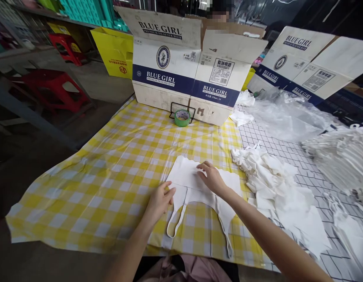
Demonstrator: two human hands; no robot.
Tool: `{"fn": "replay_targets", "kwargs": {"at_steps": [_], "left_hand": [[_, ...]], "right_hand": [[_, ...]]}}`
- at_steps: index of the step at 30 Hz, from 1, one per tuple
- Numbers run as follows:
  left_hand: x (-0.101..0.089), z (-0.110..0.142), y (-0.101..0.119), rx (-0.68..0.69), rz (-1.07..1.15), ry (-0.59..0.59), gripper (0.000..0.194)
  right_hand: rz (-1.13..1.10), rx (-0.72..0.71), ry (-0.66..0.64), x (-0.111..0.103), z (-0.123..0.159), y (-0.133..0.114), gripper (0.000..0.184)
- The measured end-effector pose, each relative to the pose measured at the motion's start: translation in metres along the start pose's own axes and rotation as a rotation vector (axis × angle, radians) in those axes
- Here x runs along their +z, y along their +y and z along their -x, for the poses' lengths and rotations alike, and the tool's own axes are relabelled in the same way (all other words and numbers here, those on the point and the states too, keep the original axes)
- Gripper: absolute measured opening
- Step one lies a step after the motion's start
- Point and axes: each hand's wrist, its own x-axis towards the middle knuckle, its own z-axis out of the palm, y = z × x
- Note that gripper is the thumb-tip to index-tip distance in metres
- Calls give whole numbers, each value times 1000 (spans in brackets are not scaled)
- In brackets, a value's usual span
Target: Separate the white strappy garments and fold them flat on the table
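A white camisole-like garment (pixel 199 188) with thin straps lies flat on the yellow-and-white checked tablecloth (pixel 116 172), its straps pointing toward me. My left hand (pixel 161 199) is at the garment's left edge, thumb and forefinger apart, with no cloth visibly gripped. Over the upper middle of the garment is my right hand (pixel 211 178), its fingers loosely bent and spread, the tips at the fabric. Whether those fingertips press on the cloth cannot be made out.
A crumpled heap of white garments (pixel 275 184) lies to the right, with a neater stack (pixel 342 156) beyond. Clear plastic bags (pixel 289 113) lie behind. A green tape roll (pixel 182 118) stands before a printed cardboard box (pixel 166 58). Red stools (pixel 53 88) stand left; a person is behind the box.
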Motion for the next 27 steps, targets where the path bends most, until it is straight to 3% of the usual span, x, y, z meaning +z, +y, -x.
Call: {"fn": "replay_targets", "kwargs": {"at_steps": [2, 6, 9, 11, 20, 24, 27], "left_hand": [[8, 2, 4, -71, 247, -64, 62], [15, 15, 8, -107, 546, -147, 39], [18, 21, 6, -180, 691, -169, 31], [20, 21, 3, -203, 768, -144, 30], [35, 2, 13, -161, 936, -73, 31], [48, 1, 24, -87, 985, -14, 28], [50, 2, 40, 30, 995, -53, 25]], "right_hand": [[-27, 27, 36, 12, -26, -5, 23], [-20, 42, 68, 38, -71, -16, 24], [24, 61, 69, 49, -86, -26, 5], [-37, 73, 66, 46, -85, -32, 6], [-719, 185, 7, -18, -29, -50, 29], [-910, 242, 59, -44, 0, -60, 30], [-942, 235, 79, -64, 20, -62, 27]]}}
